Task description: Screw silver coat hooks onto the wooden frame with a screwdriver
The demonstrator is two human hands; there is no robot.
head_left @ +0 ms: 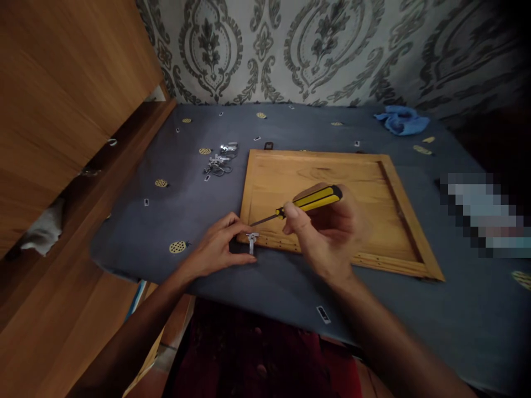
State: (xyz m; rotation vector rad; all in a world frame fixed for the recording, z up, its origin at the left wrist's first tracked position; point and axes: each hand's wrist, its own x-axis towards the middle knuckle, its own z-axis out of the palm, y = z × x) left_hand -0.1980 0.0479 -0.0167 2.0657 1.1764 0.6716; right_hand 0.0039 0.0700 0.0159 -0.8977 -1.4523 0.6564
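A screwdriver (313, 202) with a yellow and black handle is gripped in my right hand (327, 237). Its shaft points down and left, with the tip close to my left hand's fingers. My left hand (224, 246) pinches a small metal hinge (252, 240) between thumb and fingers. That hinge sits at the near left corner of a framed wooden panel (315, 177), which lies flat on the table. Small dark holes run along the panel's near edge. Whether the screwdriver tip touches a screw is too small to tell.
Several metal hinges (218, 164) lie in a group left of the panel. A blue cloth (402, 120) rests at the table's back right. Wooden cabinet doors (70, 99) border the left side, and a patterned curtain or wall covering (265, 50) rises behind the dark tablecloth (178, 210).
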